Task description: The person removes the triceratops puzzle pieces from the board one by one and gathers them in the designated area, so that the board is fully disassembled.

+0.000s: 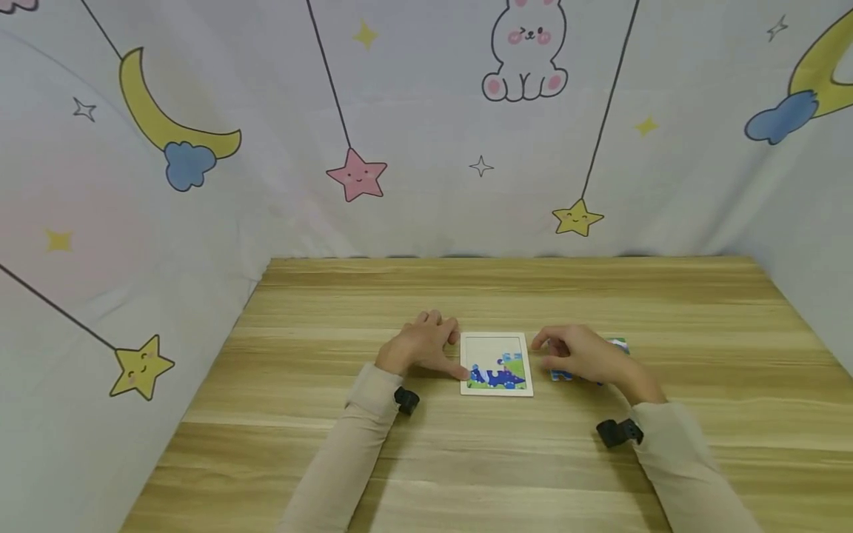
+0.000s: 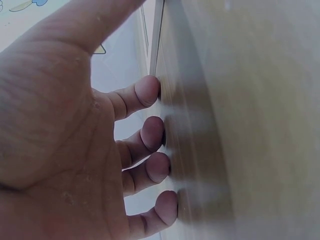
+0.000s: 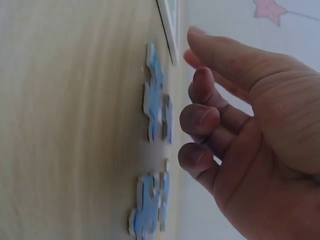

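A square puzzle tray (image 1: 496, 393) with a pale rim lies on the table, its lower part filled with fitted blue and green pieces (image 1: 496, 378). My left hand (image 1: 426, 348) is at its left side, thumb at the lower left of the tray and fingers spread. In the left wrist view, the fingertips (image 2: 147, 91) are down by the tabletop near the tray's edge. To the right of the tray, my right hand (image 1: 580, 354) hovers with loosely bent fingers and nothing between them. Loose blue puzzle pieces (image 3: 153, 95) lie beside it in the right wrist view, partly hidden beneath it from above.
More loose puzzle pieces (image 3: 146, 202) lie closer to the right wrist. The wood-grain table (image 1: 400, 459) reaches back to a hanging cloth (image 1: 426, 215) printed with stars, moons and a rabbit.
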`<state>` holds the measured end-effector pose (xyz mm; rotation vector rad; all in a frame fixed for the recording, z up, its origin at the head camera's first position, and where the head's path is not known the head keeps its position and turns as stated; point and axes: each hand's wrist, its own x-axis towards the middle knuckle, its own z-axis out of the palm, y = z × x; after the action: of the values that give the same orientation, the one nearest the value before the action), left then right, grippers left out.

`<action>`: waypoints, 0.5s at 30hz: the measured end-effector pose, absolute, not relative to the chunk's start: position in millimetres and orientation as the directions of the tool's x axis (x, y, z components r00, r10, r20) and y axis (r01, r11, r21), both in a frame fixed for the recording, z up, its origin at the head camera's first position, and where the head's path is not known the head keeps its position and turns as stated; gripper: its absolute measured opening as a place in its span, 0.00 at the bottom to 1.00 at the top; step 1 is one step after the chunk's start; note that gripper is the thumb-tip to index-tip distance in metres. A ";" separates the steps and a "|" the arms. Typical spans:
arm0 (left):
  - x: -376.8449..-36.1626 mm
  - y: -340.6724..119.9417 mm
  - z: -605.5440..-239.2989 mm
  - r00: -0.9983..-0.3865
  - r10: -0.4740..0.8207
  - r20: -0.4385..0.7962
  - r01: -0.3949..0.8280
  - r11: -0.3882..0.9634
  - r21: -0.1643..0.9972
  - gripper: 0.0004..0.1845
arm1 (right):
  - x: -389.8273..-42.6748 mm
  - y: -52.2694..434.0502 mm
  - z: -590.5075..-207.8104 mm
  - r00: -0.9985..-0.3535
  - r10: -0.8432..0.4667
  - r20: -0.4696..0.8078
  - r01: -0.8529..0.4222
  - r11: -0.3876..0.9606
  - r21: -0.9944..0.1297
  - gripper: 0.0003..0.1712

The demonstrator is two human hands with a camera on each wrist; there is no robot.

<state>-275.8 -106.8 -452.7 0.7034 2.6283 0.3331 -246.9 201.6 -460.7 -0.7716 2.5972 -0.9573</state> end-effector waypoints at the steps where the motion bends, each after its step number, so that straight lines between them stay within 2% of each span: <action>1: -275.6 -106.7 -452.4 -0.794 0.520 -0.315 0.425 0.845 0.324 0.32 | -246.1 198.2 -461.4 -0.825 -0.561 -0.070 -0.382 0.643 -0.664 0.12; 8: -276.1 -106.2 -451.8 -0.794 0.518 -0.319 0.421 0.847 0.325 0.32 | -241.1 178.8 -465.9 -0.800 -0.592 -0.096 -0.374 0.619 -0.691 0.22; 15: -276.7 -106.5 -453.6 -0.799 0.509 -0.320 0.415 0.852 0.320 0.32 | -237.9 172.2 -469.0 -0.804 -0.581 -0.129 -0.354 0.641 -0.681 0.21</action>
<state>-276.7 -106.5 -453.6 0.6857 2.6298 0.3293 -237.9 172.2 -469.0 -0.7465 2.5264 -0.9440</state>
